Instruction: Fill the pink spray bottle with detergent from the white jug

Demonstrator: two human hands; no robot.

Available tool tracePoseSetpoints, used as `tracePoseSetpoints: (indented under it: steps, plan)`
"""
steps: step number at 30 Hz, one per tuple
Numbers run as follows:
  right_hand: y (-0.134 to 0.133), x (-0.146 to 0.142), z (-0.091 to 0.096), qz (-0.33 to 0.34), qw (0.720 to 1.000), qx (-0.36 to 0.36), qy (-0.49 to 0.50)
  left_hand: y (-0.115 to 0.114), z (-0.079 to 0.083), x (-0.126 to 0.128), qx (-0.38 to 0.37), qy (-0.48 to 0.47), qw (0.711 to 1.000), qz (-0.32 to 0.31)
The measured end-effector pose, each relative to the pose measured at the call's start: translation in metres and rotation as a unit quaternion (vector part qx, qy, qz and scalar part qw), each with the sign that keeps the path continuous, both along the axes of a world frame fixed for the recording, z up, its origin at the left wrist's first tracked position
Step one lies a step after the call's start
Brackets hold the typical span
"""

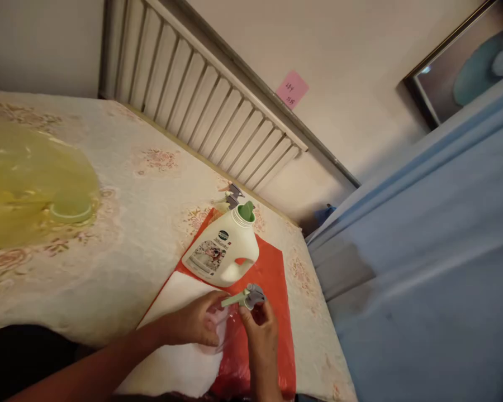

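Note:
My left hand (199, 322) is closed around a clear plastic bottle (223, 329), whose outline is hard to see. At the bottle's top, the fingers of my right hand (260, 326) grip a grey and pale green trigger sprayer (251, 296). I cannot tell whether the sprayer is fully seated on the bottle. Just beyond my hands stands a cream detergent jug (212, 254) with a printed label, a side handle and a green spout in its uncapped neck. Beneath are a red plastic sheet (272, 268) and a white cloth or paper (180, 368).
More grey trigger sprayers (233, 195) lie behind the jug. A yellow transparent bag (33, 184) holding a green-capped container rests at the left on the flowered tablecloth (129, 240). A radiator (209, 106) borders the table's far side; a blue curtain (423, 268) hangs at the right.

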State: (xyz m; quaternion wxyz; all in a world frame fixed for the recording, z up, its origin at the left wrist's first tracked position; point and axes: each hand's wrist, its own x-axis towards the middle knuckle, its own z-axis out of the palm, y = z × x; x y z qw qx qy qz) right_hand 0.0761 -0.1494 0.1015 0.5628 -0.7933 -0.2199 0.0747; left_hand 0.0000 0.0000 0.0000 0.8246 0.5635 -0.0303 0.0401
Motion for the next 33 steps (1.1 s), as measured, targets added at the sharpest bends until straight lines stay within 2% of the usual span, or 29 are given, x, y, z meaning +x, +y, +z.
tracePoseSetpoints:
  steps: [3, 11, 14, 18, 20, 25, 33]
  plan:
    - [0.000, -0.004, 0.000, 0.005, 0.999, 0.034, 0.030, 0.003, 0.003, -0.002, 0.002, -0.010, 1.000, -0.005]
    - [0.002, -0.008, 0.001, 0.083, 0.981, 0.141, 0.100, 0.009, 0.001, -0.001, 0.023, -0.019, 0.999, -0.026]
    - [0.003, -0.007, -0.001, 0.076, 0.985, 0.132, 0.087, 0.010, -0.001, -0.001, 0.024, -0.046, 0.998, -0.033]
    - [0.003, -0.002, -0.004, 0.012, 0.995, 0.079, 0.062, 0.011, -0.005, 0.000, 0.031, -0.060, 0.997, -0.035]
    - [0.003, 0.001, -0.004, -0.003, 0.995, 0.081, 0.060, 0.011, -0.009, 0.001, 0.031, -0.055, 0.997, -0.034]
    - [-0.001, -0.001, -0.003, -0.002, 0.995, 0.089, 0.047, 0.009, -0.017, 0.006, 0.019, -0.035, 0.998, -0.041]
    - [-0.003, 0.000, -0.008, -0.005, 0.998, 0.060, 0.030, 0.010, -0.015, 0.006, 0.030, -0.027, 0.998, -0.046]
